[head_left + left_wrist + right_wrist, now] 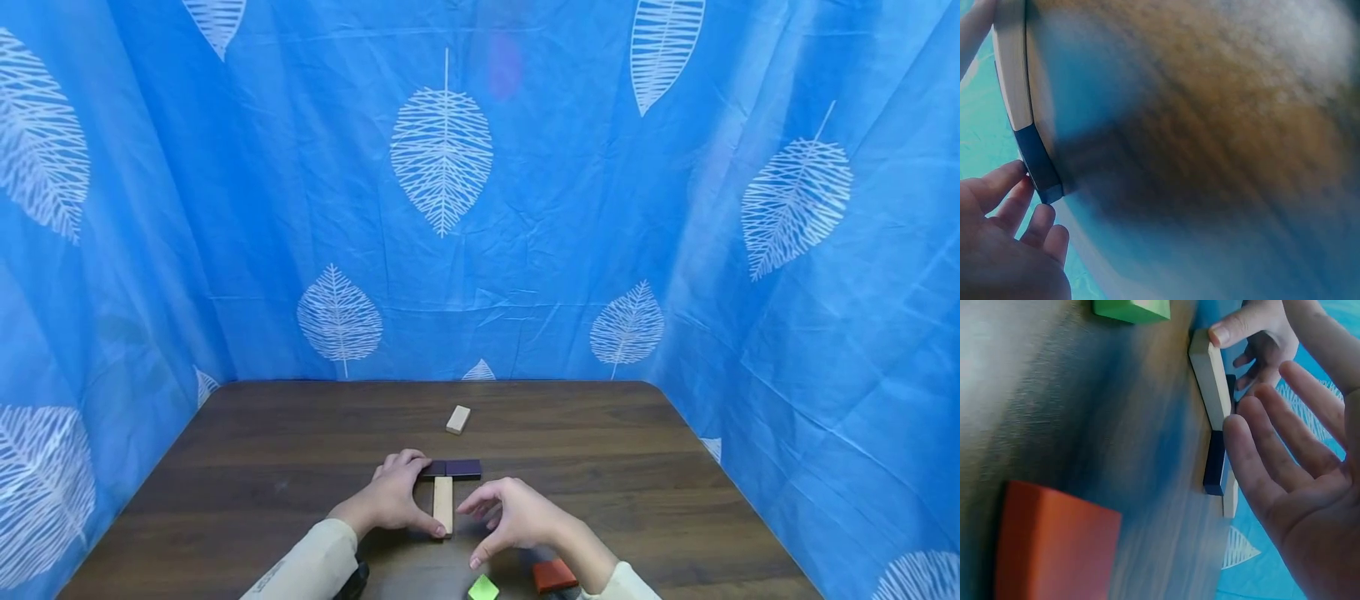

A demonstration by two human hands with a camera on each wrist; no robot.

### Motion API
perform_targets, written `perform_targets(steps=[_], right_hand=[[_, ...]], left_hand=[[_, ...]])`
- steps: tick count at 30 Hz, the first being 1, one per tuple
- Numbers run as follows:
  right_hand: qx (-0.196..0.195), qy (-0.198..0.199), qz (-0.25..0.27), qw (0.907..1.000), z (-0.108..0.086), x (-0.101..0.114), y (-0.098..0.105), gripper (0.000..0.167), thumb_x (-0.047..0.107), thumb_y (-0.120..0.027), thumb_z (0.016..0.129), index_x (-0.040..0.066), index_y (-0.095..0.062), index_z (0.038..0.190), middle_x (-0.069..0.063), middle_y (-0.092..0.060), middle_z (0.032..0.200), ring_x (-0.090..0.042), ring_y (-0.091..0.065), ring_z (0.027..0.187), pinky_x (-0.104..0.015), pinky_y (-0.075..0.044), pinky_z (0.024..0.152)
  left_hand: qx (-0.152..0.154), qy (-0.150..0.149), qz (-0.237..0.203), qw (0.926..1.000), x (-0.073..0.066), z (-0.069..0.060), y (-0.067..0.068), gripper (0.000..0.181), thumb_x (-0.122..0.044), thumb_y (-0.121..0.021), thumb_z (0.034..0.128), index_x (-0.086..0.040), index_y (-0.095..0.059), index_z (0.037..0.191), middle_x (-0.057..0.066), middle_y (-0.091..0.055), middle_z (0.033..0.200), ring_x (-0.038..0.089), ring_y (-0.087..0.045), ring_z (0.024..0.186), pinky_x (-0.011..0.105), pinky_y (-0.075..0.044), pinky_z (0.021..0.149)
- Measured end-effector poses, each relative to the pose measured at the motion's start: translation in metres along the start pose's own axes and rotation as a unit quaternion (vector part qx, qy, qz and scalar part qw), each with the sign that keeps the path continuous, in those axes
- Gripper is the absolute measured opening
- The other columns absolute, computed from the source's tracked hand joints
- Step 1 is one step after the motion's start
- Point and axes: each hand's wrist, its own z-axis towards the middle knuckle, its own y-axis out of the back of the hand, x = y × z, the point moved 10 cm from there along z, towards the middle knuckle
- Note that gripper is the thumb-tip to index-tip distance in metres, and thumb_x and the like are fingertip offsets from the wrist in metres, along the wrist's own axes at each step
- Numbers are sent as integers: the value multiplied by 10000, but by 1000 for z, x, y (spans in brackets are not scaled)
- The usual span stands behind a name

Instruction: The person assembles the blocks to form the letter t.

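Observation:
Two dark blocks (462, 469) lie end to end on the table. From their middle a plain wooden block (443, 505) runs toward me, making a T shape. My left hand (390, 497) spans one side of it: the thumb touches the near end of the plain block, and the fingertips touch the left dark block (1040, 164). Just right of the T, my right hand (517, 521) hovers with its fingers spread and holds nothing. In the right wrist view its fingers (1272, 450) are extended beside the plain block (1210, 378).
A second plain wooden block (457, 419) lies beyond the T. Close to me are a green block (483, 587) and an orange-red block (553, 575), the latter beneath the right wrist. A blue curtain with white leaf prints (442, 158) surrounds the brown table (600, 442).

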Motion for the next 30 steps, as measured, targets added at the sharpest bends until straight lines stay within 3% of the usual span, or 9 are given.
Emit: perform_targets(steps=[6, 13, 21, 30], right_hand=[[177, -59, 123, 9998, -17, -3, -7, 531, 95, -950, 669, 44, -731, 1151, -2, -697, 1123, -123, -656, 991, -278, -555, 790], [398, -61, -86, 9992, -28, -9, -20, 449, 16, -939, 655, 74, -750, 1058, 95, -673, 943, -36, -619, 839, -223, -535, 707], [282, 182, -934, 9951, -30, -7, -29, 423, 7, -937, 622, 112, -767, 994, 173, -634, 821, 41, -582, 748, -162, -506, 640], [194, 268, -1128, 9931, -30, -4, -34, 373, -28, -918, 629, 93, -768, 948, 180, -645, 802, 56, -577, 712, -143, -500, 633]], left_hand=[[66, -44, 42, 10000, 0, 3, -2, 1088, -592, -925, 585, 20, -539, 1396, 140, -476, 1376, 401, -403, 1273, 608, -328, 1035], [76, -45, 35, 10000, 2, 2, -2, 1085, -593, -925, 584, 11, -538, 1398, 122, -476, 1370, 397, -400, 1281, 604, -324, 1040], [125, 30, -2, 9999, 3, 2, -2, 1087, -593, -924, 589, 5, -531, 1408, 125, -468, 1382, 397, -392, 1294, 603, -318, 1050], [58, -11, 23, 10000, 3, 2, -2, 1084, -598, -920, 592, 12, -536, 1401, 139, -474, 1382, 395, -403, 1279, 596, -330, 1038]])
